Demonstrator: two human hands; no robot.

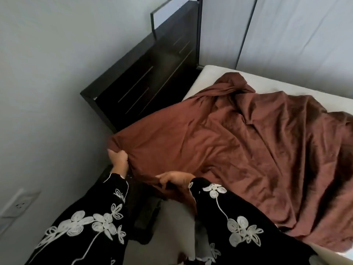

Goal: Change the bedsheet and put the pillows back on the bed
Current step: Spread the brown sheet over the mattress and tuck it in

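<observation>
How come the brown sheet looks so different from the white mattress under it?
The brown sheet is reddish-brown and full of wrinkles; the mattress is white and looks smooth. The sheet lies loose and bunched, with the left hand and the right hand gripping its near edge; the mattress lies flat, and no hand touches it where it shows. Both reach up to the dark headboard.

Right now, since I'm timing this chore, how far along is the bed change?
Done: the brown sheet lies rumpled over most of the mattress. In hand: left grip and right grip hold its edge at the near corner by the headboard. Left: far mattress edge bare, wrinkles to smooth, no pillows in view.
</observation>
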